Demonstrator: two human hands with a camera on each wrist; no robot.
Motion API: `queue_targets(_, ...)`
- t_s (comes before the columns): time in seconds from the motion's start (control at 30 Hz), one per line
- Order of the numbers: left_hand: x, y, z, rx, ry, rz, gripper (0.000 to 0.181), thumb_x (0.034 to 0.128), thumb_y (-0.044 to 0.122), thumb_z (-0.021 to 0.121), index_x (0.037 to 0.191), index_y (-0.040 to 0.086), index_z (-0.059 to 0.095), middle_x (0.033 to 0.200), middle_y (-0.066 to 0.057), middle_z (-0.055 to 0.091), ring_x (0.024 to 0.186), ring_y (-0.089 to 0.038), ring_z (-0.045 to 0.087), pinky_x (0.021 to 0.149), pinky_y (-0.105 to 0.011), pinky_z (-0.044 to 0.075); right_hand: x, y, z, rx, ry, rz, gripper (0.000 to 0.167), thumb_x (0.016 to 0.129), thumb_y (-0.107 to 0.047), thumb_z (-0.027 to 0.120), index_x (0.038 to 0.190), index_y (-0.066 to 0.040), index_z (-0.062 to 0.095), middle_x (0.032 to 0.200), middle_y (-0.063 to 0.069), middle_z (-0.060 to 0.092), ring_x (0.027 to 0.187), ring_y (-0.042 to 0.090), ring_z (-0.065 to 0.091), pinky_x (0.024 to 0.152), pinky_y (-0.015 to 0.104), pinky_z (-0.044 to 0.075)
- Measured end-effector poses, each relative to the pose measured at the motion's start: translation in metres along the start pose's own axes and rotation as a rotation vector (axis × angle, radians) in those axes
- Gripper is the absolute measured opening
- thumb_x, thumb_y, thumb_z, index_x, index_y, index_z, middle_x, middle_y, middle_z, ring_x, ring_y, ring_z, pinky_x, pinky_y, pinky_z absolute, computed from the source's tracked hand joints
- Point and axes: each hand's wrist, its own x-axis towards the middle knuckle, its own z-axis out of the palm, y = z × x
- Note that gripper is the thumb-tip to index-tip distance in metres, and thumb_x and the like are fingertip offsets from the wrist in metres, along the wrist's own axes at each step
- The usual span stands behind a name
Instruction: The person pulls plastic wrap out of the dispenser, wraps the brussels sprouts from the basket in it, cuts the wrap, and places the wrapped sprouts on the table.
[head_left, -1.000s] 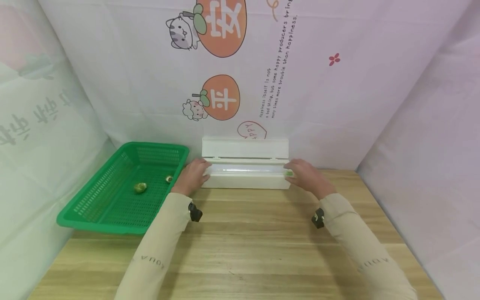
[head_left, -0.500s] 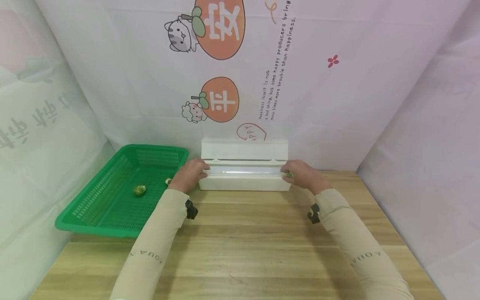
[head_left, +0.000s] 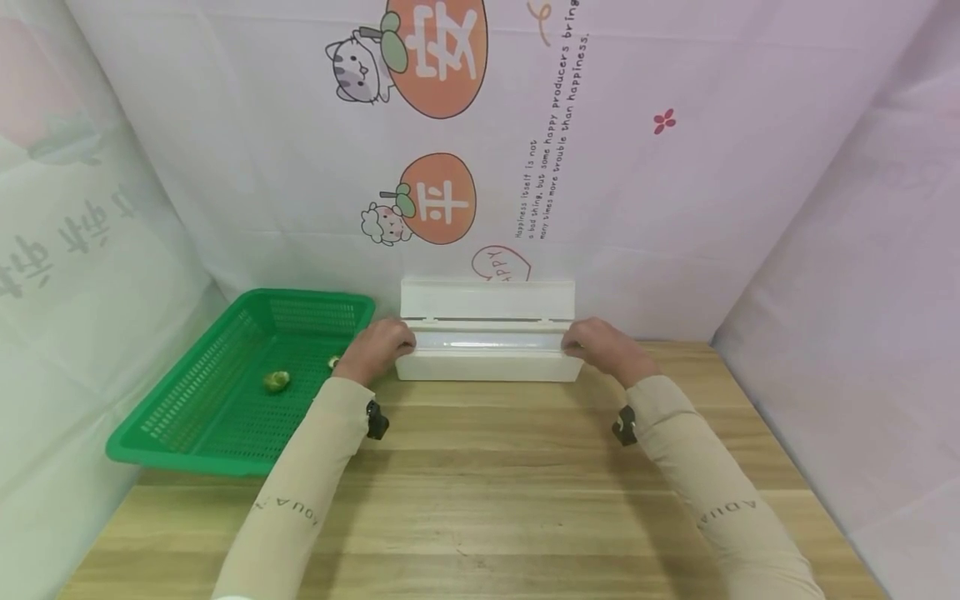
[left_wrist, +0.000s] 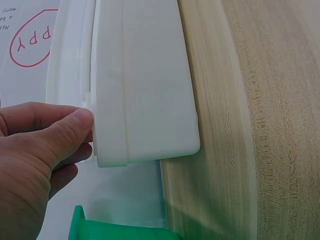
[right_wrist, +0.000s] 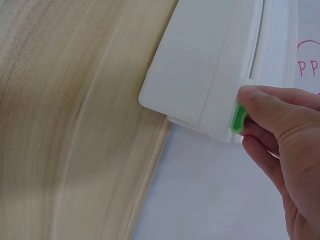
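Note:
A white cling film dispenser (head_left: pixel 487 367) stands at the back of the table with its lid (head_left: pixel 487 298) raised. A shiny strip of cling film (head_left: pixel 487 340) shows between the hands. The left hand (head_left: pixel 381 346) has thumb and fingers pinched together at the dispenser's left end, seemingly on the film's edge. At the other end, the right hand (head_left: pixel 603 343) pinches likewise. In the right wrist view, a green slider (right_wrist: pixel 239 118) sits just under the right thumb. What lies between the fingertips is mostly hidden, and the clear film is hard to make out.
Left of the dispenser is a green plastic basket (head_left: pixel 187 463) holding a small greenish-brown item (head_left: pixel 277 382) and a second one partly behind the left hand. Patterned white cloth (head_left: pixel 615 208) hangs behind and on both sides of the wooden table (head_left: pixel 480 483).
Thumbs and fingers of both hands, earlier apart at the dispenser's ends, have come together. The green slider is now covered by the right hand in the head view. The dispenser stays in place.

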Motion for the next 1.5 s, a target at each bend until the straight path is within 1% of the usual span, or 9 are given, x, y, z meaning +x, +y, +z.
queue_targets(0.1,0.000,0.000,0.001,-0.002,0.000,0.000,0.013,0.1008,0.009,0.071,0.098,0.011,0.083,0.097,-0.004,0.079,0.085,-0.017,0.063,0.079,-0.034,0.060,0.001,0.001,0.003,0.002,-0.002,0.020,0.040,0.098,0.005,0.064,0.063,-0.010,0.050,0.066,-0.002,0.052,0.067,0.011,0.048,0.065,0.028,0.049)
queue_targets(0.17,0.001,0.001,0.001,-0.006,0.002,0.000,0.014,0.1015,0.009,0.070,0.096,0.011,0.083,0.096,-0.004,0.078,0.083,-0.017,0.062,0.078,-0.034,0.059,0.001,0.001,0.005,-0.003,0.003,0.032,0.043,0.098,0.005,0.061,0.062,-0.013,0.046,0.065,-0.004,0.047,0.065,0.010,0.045,0.064,0.027,0.046)
queue_targets(0.37,0.000,0.003,0.002,-0.003,-0.002,-0.010,0.016,0.1038,0.009,0.067,0.095,0.009,0.080,0.093,-0.004,0.074,0.081,-0.018,0.056,0.075,-0.033,0.055,0.002,0.002,0.012,-0.043,0.014,0.054,0.033,0.103,0.001,0.051,0.073,-0.011,0.055,0.072,-0.001,0.049,0.070,0.013,0.045,0.067,0.029,0.046)
queue_targets(0.53,-0.001,0.004,0.001,0.019,-0.001,0.002,0.013,0.1045,0.008,0.065,0.097,0.005,0.076,0.093,-0.006,0.072,0.082,-0.019,0.054,0.075,-0.034,0.054,0.003,0.000,0.015,-0.023,-0.001,0.091,0.027,0.108,-0.004,0.043,0.086,-0.006,0.059,0.078,0.002,0.050,0.075,0.018,0.047,0.071,0.034,0.048)
queue_targets(0.67,-0.001,0.003,0.002,0.025,-0.004,0.001,0.012,0.1056,0.008,0.063,0.098,0.005,0.072,0.092,-0.006,0.069,0.083,-0.020,0.053,0.075,-0.033,0.053,0.002,0.002,0.017,-0.028,0.008,0.103,0.024,0.109,-0.005,0.042,0.099,0.000,0.063,0.084,0.004,0.055,0.083,0.021,0.054,0.079,0.040,0.054)
queue_targets(0.87,0.003,0.000,0.004,-0.029,0.013,-0.003,0.014,0.1052,0.008,0.063,0.092,0.006,0.067,0.087,-0.006,0.065,0.082,-0.020,0.053,0.073,-0.034,0.052,0.001,0.006,0.019,-0.055,0.060,0.103,0.027,0.110,-0.007,0.042,0.109,0.005,0.065,0.096,0.011,0.063,0.098,0.030,0.063,0.094,0.047,0.058)
queue_targets(1.03,0.003,0.000,0.003,-0.064,0.039,-0.019,0.013,0.1050,0.008,0.062,0.093,0.005,0.067,0.089,-0.008,0.065,0.083,-0.022,0.055,0.076,-0.036,0.054,0.001,0.007,0.018,-0.035,0.104,0.107,0.025,0.109,-0.007,0.043,0.108,0.005,0.065,0.100,0.013,0.064,0.102,0.032,0.063,0.096,0.047,0.058)
queue_targets(1.3,0.004,-0.001,0.007,-0.130,0.070,-0.043,0.013,0.1031,0.010,0.062,0.095,0.003,0.069,0.092,-0.011,0.070,0.085,-0.023,0.061,0.080,-0.040,0.058,0.006,0.005,0.015,0.021,0.153,0.117,0.017,0.104,0.001,0.050,0.091,-0.002,0.060,0.084,0.007,0.056,0.082,0.022,0.053,0.076,0.038,0.052)
queue_targets(1.5,0.005,-0.002,0.011,-0.186,0.058,-0.061,0.020,0.0972,0.022,0.076,0.098,0.003,0.070,0.099,-0.012,0.072,0.091,-0.025,0.066,0.084,-0.043,0.060,0.010,0.009,0.018,0.060,0.195,0.116,0.013,0.099,0.005,0.056,0.090,0.001,0.065,0.082,0.010,0.063,0.080,0.023,0.058,0.077,0.040,0.057)
